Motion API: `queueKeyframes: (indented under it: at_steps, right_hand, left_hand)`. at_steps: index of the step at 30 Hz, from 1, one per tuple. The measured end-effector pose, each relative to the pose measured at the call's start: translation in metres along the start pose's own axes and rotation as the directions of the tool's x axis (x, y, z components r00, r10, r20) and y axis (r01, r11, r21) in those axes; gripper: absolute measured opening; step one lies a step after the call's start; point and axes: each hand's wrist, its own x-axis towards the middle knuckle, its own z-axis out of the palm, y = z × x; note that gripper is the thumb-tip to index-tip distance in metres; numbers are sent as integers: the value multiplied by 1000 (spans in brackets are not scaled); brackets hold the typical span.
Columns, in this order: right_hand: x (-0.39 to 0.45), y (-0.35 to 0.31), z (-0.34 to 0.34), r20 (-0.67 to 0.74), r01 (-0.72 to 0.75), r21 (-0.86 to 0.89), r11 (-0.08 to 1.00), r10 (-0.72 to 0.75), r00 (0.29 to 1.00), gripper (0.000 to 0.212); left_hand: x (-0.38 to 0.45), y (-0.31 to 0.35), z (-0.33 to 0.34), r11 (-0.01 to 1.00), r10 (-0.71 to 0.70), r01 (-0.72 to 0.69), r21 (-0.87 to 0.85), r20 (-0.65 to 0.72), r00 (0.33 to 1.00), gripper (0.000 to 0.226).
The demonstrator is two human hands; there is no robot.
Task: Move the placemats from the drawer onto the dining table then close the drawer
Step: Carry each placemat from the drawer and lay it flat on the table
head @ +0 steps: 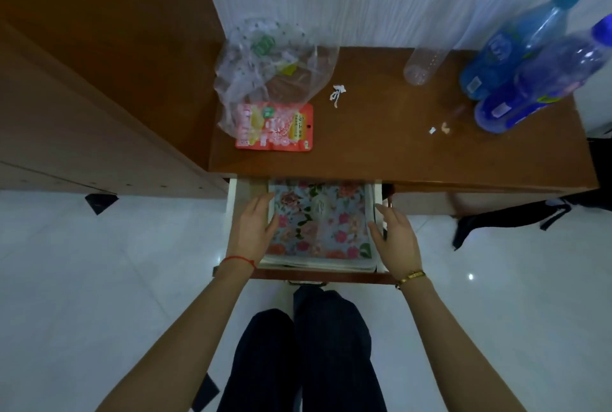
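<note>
Below the wooden surface [397, 146], a drawer [231, 212] stands pulled out toward the person, and that is likely why both arms reach down into it from either side. Largest inside it are the placemats [318, 219], a flat floral stack that nearly fills the drawer; pale edges under the top sheet suggest more than one, though how many I cannot tell. They lie flat and square to the drawer walls, so lifting them probably calls for a hold at both side edges at once.

On the surface above, a clear plastic bag [265, 63] slumps against the wall with small packets inside, and a red snack pouch [275, 126] lies flat, its top end tucked in the bag's mouth. At the right stand two blue bottles [516, 57], close together, and an empty clear bottle [427, 60] stands well apart from the bag. A few white scraps [337, 95] lie between bag and bottles.

The left hand [255, 232] has straight, relaxed fingers lying along the left edge of the stack, touching it or just beside it. The right hand [395, 232] is likewise spread and relaxed at the right edge, next to the drawer's wall; neither hand has closed on anything yet. No dining table shows, so the placemats have not begun their move.
</note>
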Motion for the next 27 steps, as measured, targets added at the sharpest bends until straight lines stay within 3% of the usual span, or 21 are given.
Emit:
queueKeyframes:
  at_steps: [7, 14, 19, 24, 27]
  right_hand:
    - [-3, 24, 40, -205, 46, -12, 999, -47, 978, 47]
    - [-13, 22, 49, -234, 14, -28, 1000, -20, 972, 53]
    - [-19, 13, 49, -225, -47, 51, 998, 57, 973, 50]
    - [-16, 10, 47, -191, -113, 126, 986, 136, 972, 41]
    - [-13, 13, 48, -164, -132, 138, 982, 154, 974, 42]
  left_hand:
    - [13, -58, 70, 992, -124, 121, 37, 91, 988, 48]
    - [20, -78, 85, 937, -346, 349, 34, 258, 902, 44]
    - [21, -69, 83, 879, -433, 474, -56, 324, 841, 69]
    - [20, -74, 80, 854, -484, 520, -25, 327, 811, 46]
    - [20, -74, 79, 830, -505, 556, -48, 359, 785, 45]
